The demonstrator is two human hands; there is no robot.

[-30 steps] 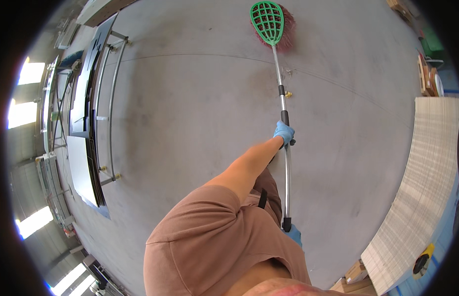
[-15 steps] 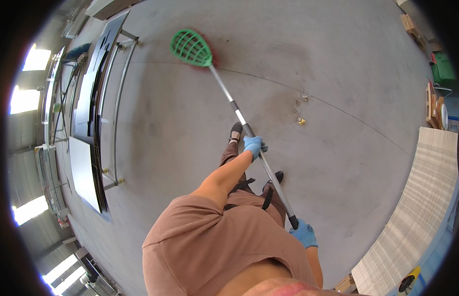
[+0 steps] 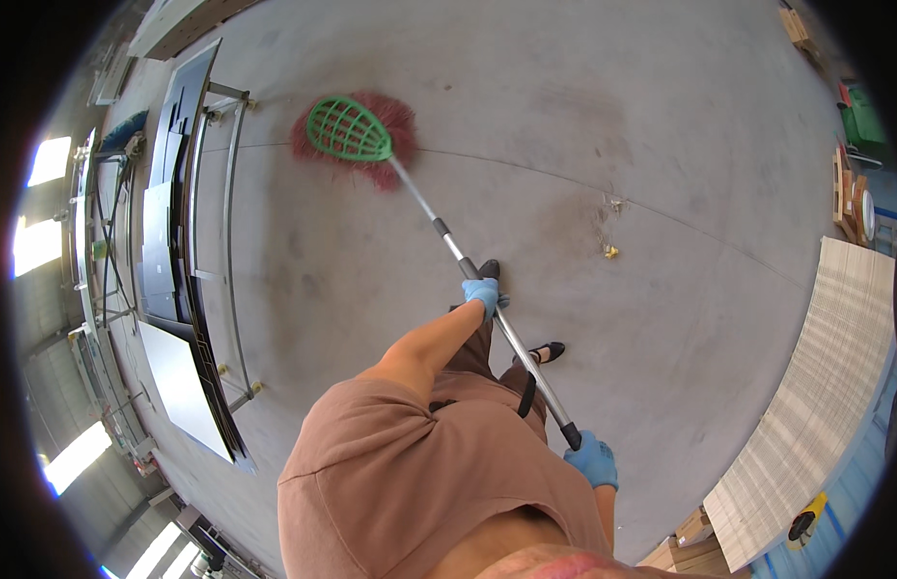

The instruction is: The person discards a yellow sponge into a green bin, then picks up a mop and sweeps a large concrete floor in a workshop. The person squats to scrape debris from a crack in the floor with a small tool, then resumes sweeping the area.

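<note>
A long-handled broom [image 3: 350, 129] with a green lattice head and dark red bristles reaches out to the far left. Its bristles are splayed on the grey concrete floor. My left hand [image 3: 484, 292], in a blue glove, is wrapped round the middle of the metal pole. The blue-gloved right hand [image 3: 593, 459] is closed at the black end of the pole, close to my body. To the right of the broom head, a small heap of debris [image 3: 612, 205] lies on the floor, with a yellowish scrap [image 3: 610, 253] beside it.
At left stands a metal rack [image 3: 231, 222] on casters, loaded with dark and white panels [image 3: 178, 386]. A long stack of pale sheets [image 3: 796, 405] runs along the right. Wooden pieces [image 3: 841, 198] and a green bin [image 3: 861, 124] stand at the far right.
The broom head has shifted left and nearer, and its bristles now spread wide. Both hands keep their hold on the pole. My feet have changed position.
</note>
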